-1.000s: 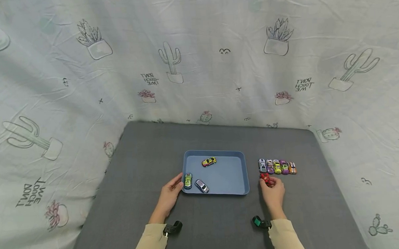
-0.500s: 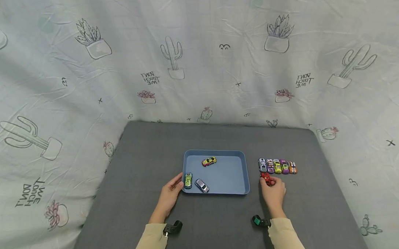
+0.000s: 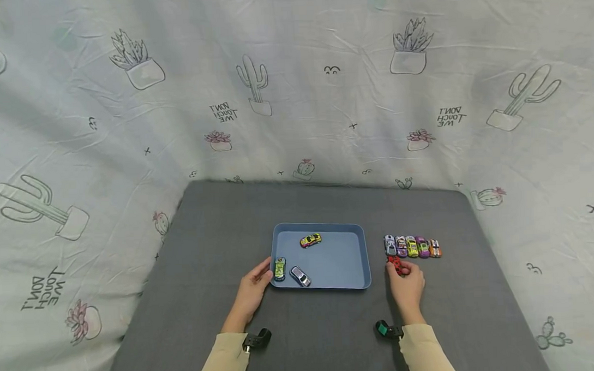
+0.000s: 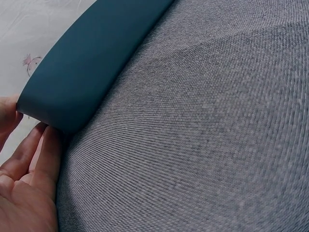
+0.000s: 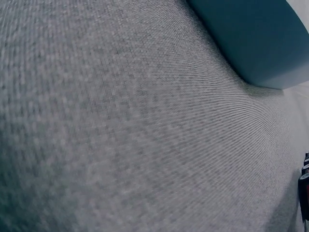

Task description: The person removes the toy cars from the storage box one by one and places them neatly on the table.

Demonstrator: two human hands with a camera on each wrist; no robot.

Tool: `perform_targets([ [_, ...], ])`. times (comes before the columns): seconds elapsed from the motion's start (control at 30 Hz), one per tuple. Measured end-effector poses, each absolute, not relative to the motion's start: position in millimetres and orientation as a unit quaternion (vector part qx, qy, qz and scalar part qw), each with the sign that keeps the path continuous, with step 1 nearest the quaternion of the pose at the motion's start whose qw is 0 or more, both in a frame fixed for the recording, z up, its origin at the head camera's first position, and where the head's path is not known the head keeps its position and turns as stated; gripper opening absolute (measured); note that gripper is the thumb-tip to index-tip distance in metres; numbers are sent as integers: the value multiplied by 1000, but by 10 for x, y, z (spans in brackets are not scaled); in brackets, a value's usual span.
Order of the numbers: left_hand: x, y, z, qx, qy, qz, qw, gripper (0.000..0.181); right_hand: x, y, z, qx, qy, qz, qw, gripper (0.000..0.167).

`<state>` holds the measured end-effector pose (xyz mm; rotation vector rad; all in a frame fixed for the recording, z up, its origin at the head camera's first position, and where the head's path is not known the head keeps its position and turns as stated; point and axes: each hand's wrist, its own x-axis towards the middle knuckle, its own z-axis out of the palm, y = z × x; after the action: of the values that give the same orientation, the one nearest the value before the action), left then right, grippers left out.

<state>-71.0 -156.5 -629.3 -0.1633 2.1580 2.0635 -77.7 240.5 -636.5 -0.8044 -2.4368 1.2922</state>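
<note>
In the head view, the left hand (image 3: 250,292) holds the left side of a blue tray (image 3: 334,260); the left wrist view shows its thumb and fingers (image 4: 46,159) at the tray's corner (image 4: 77,82). Inside the tray lie a yellow-pink car (image 3: 311,240), a green car (image 3: 279,268) and a silver car (image 3: 300,276). Right of the tray, the right hand (image 3: 409,291) pinches a red car (image 3: 393,263) just in front of the leftmost car (image 3: 389,245) of a side-by-side row. The right wrist view does not show the hand.
The row also holds white-purple (image 3: 401,246), yellow (image 3: 412,246), purple (image 3: 422,246) and orange (image 3: 434,248) cars. A grey cloth (image 3: 326,332) covers the table, and a patterned curtain (image 3: 304,98) hangs behind and at both sides.
The red car, still pinched by the right hand, has moved slightly towards the row. The left hand has stayed at the tray, and the head view has shifted a little.
</note>
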Motion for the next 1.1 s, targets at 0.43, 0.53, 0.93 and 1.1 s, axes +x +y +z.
perform_targets([
  [0.43,-673,-1553,-6211,-53,729,680,63,44,-798,2378,-6214,-285,-817,477,155,61],
  [0.53,-691,-1560,-6302,-55,730,679,55,44,-819,2353,-6152,-269,-826,465,171,63],
  [0.93,-675,-1548,-6086,-52,723,685,78,44,-951,2179,-5994,-212,-830,481,185,55],
  [1.1,-647,-1535,-5972,-51,729,678,83,44,-971,2038,-5946,-189,-837,486,167,55],
])
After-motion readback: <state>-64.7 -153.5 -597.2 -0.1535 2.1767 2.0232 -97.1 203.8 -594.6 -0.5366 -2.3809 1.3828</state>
